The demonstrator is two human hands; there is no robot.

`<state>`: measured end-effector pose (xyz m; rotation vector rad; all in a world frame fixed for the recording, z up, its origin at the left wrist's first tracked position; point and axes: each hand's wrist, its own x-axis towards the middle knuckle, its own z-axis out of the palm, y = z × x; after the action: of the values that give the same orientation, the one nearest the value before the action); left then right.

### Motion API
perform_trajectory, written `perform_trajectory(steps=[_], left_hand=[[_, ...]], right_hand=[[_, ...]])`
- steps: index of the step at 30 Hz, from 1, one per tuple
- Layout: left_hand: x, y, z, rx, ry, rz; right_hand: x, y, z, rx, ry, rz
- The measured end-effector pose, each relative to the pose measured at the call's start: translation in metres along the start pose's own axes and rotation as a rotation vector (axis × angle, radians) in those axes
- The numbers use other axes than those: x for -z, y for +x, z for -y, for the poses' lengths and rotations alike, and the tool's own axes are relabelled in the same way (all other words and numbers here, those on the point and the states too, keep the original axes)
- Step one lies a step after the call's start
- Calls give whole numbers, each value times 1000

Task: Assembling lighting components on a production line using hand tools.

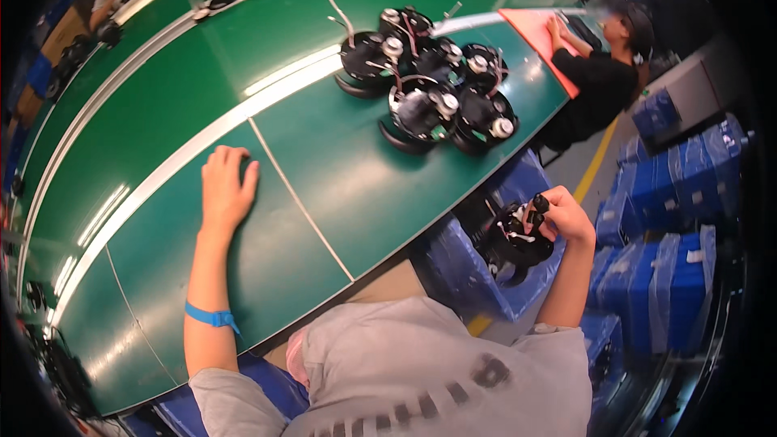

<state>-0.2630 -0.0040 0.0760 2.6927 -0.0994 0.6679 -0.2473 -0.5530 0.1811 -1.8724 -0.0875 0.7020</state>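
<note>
Motors cluster on green table; right hand apparently grips another.

To your right, blue plastic-wrapped boxes are stacked along the floor, small white labels on their sides. Just below your table edge sits a blue bag-lined bin. Far up the line, a red tray-like sheet lies flat.

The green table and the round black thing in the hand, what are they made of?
Green table: looks like a smooth rubbery or plastic mat, since it shines under the lights. Round black part in the right hand: probably hard plastic with thin wires; metal inside cannot be told.
</note>
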Motion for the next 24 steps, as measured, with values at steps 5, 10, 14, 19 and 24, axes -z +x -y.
perform_trajectory(steps=[5,10,14,19,24], left_hand=[[-5,-1,-4,37,10,33],[-4,-3,-9,72,31,30],[1,0,-8,38,42,10],[-10,6,-15,40,23,-18],[4,-9,-7,120,138,-54]], right_hand=[[58,17,-161,-455,-185,-313],[79,60,-380,-456,204,-877],[64,75,-459,-385,613,-1045],[62,52,-497,-648,354,-951],[38,88,-318,-572,-328,-290]])
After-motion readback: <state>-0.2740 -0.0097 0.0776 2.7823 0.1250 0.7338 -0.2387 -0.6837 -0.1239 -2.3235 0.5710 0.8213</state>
